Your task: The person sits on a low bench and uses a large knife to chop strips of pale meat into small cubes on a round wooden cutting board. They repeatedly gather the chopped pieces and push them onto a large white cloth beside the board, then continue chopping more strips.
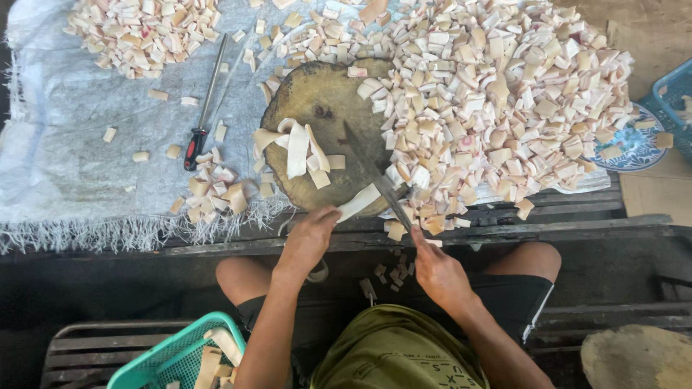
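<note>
The left hand (308,238) pinched a pale, flat strip (358,202) at the near edge of the round wooden chopping block (317,101). The right hand (435,270) gripped a dark-bladed knife (375,176) resting across it, beside heaped pale cut pieces (504,94).

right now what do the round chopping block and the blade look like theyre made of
Chopping block: seemingly wood, a rough unfinished trunk slice with stained, knotted surface. Knife in the right hand: apparently metal, dull dark grey, no shine. Left hand holds a pale strip.
</note>
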